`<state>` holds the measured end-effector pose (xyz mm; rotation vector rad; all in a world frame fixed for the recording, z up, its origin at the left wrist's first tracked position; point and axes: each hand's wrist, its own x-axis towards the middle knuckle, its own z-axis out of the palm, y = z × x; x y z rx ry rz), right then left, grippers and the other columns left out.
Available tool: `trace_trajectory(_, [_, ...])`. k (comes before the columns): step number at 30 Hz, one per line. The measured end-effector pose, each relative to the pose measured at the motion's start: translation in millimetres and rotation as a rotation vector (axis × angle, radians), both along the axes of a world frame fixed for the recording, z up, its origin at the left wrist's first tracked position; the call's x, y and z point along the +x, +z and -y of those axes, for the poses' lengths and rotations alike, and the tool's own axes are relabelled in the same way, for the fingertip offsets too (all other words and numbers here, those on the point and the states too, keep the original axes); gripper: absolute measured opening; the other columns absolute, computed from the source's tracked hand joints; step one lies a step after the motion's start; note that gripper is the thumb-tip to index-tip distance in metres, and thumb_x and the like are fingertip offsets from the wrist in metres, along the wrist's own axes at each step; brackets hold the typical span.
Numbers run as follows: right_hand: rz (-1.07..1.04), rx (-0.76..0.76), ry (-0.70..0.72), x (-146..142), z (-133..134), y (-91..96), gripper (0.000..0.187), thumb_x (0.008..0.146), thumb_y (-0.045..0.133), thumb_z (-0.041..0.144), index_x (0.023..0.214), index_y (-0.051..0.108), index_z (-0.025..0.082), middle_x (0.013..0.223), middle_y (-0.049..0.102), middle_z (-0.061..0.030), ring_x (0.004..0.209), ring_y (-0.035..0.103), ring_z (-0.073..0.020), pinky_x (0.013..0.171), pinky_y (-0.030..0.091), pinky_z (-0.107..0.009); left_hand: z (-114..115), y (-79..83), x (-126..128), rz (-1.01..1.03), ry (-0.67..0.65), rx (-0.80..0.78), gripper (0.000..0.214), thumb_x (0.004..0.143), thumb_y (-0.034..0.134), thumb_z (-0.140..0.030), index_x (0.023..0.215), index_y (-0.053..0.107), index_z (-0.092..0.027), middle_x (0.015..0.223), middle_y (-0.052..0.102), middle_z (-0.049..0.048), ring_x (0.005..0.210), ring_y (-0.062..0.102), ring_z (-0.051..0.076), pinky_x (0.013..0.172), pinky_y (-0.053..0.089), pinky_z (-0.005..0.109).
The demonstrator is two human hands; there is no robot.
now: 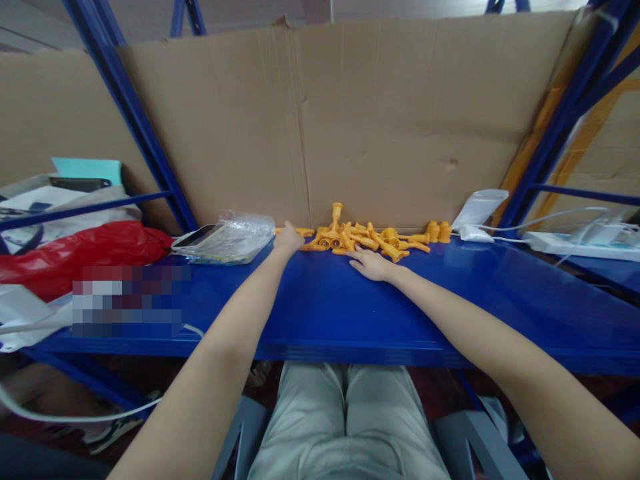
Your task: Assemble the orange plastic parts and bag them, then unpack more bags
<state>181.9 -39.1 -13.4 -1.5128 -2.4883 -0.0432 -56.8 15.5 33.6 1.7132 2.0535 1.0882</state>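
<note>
Against the cardboard at the back of the blue shelf lies a heap of orange-yellow plastic parts [370, 235], with stems and cup-like ends. My left hand [287, 239] is at the left end of the heap, its fingers closed around an orange-yellow plastic part [304, 232] that shows on both sides of the hand. At the front of the heap, my right hand [371, 264] lies low with its fingers stretched out, the tips at the nearest parts. One part [337, 213] stands upright above the others.
A cardboard sheet [380, 120] rises behind the blue shelf [330, 307]. Left are a clear plastic packet [245, 239], a phone-like device [197, 236] and a red bag [100, 250]. Right are a white stand [477, 213] and a power strip [575, 244] with cables. Blue posts flank both sides.
</note>
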Motion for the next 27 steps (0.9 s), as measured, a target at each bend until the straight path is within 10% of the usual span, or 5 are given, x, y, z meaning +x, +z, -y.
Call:
trace_trajectory(14, [-0.129,0.217,0.092,1,-1,-2.2,0.041,0.091,0.043,0.021,0.126,0.064,0.013,0.121,0.059,-0.0169,0.116,0.056,-0.0279,0.103,0.043,-0.044,52,-26.7,57,-0.55,-0.659,0.343,0.056,0.087,0.05,-0.014,0.143,0.042,-0.018,0.142,0.053,0.0118,0.13,0.051,0.022,0.108,0.04,0.036])
trace_trajectory(22, [-0.244,0.288,0.366,-4,5,-1.0,0.045,0.086,0.04,0.014,0.124,0.063,0.017,0.13,0.058,-0.0131,0.124,0.052,-0.0245,0.107,0.04,-0.043,66,-17.0,67,-0.653,-0.455,0.129,0.038,0.093,0.047,-0.019,0.129,0.057,-0.02,0.118,0.069,0.0118,0.113,0.063,0.025,0.097,0.048,0.036])
trace_trajectory(27, [-0.328,0.348,0.289,-8,9,2.5,0.053,0.084,0.04,0.014,0.136,0.05,0.016,0.141,0.052,-0.013,0.134,0.044,-0.0247,0.112,0.035,-0.047,67,-7.6,60,-0.603,-0.352,0.205,0.033,0.097,0.039,-0.02,0.121,0.061,-0.021,0.112,0.069,0.0113,0.108,0.065,0.024,0.091,0.049,0.033])
